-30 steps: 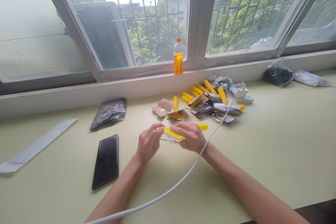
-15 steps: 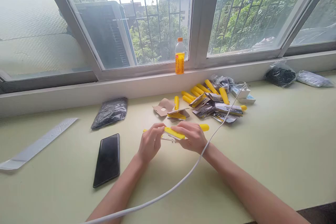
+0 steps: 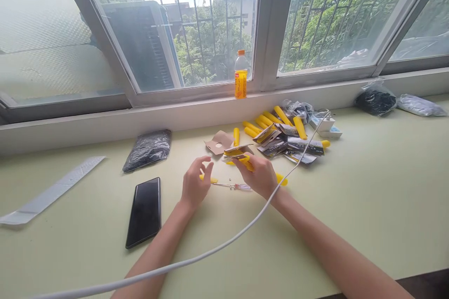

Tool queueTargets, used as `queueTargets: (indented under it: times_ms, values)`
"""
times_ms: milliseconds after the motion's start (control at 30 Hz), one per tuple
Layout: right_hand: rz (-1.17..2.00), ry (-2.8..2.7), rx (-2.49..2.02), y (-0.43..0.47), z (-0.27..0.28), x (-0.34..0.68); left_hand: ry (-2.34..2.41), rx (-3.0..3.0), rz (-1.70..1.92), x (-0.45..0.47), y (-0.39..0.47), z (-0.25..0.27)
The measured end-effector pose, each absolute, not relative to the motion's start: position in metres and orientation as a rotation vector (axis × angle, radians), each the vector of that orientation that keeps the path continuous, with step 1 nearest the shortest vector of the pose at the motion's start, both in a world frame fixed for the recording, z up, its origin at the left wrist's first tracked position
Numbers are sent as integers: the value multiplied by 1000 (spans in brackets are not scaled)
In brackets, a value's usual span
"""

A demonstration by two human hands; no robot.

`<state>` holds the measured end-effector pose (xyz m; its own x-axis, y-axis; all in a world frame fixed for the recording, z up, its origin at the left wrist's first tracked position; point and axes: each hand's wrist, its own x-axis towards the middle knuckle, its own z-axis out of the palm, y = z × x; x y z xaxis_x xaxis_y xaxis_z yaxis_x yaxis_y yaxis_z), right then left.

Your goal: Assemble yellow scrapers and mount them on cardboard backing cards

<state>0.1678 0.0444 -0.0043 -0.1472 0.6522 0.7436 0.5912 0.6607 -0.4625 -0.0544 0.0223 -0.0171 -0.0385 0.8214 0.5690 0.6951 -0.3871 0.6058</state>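
My right hand [image 3: 260,176] pinches a flat yellow plastic piece with a pale thin edge, probably a scraper head [image 3: 247,164]. Beside that wrist a yellow handle [image 3: 281,179] shows; whether it joins the held piece is hidden. My left hand [image 3: 197,181] is open, thumb and fingers apart, with nothing between them. Another yellow piece [image 3: 211,180] lies partly behind it. On the table between the hands is a screwdriver [image 3: 242,187] with a clear reddish handle, and tiny metal parts [image 3: 230,188] lie around its shaft.
Several yellow-handled tools with printed cards [image 3: 277,142] are piled behind my right hand, near a brown card [image 3: 219,144]. A white cable [image 3: 224,256] crosses over both forearms. A phone [image 3: 143,212] and a black bagged bundle [image 3: 147,149] lie left; a bottle [image 3: 240,77] stands on the sill.
My left hand has let go of the yellow piece and opened. My right hand has tilted it up and away, uncovering the screwdriver and tiny parts.
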Motion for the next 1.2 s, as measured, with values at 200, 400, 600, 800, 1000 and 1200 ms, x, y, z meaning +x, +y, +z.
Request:
queueTargets:
  times_ms: [200, 400, 600, 800, 1000, 1200]
  values:
    - [103, -1885, -1309, 51, -4, 175, 2008, 2024, 984, -72, 32, -16]
    - [144, -1942, -1395, 52, -4, 175, 1551, 2042, 727, -106, 26, 1]
    - [130, -1976, -1443, 53, -5, 173, 1387, 2055, 687, -127, 29, 1]
    - [110, -2018, -1475, 51, -3, 171, 1645, 2343, 768, -112, 32, -9]
    - [130, -2036, -1456, 48, -2, 170, 1771, 2303, 745, -100, 26, -8]
    - [130, -2028, -1419, 47, -4, 168, 1794, 2083, 889, -92, 22, -5]
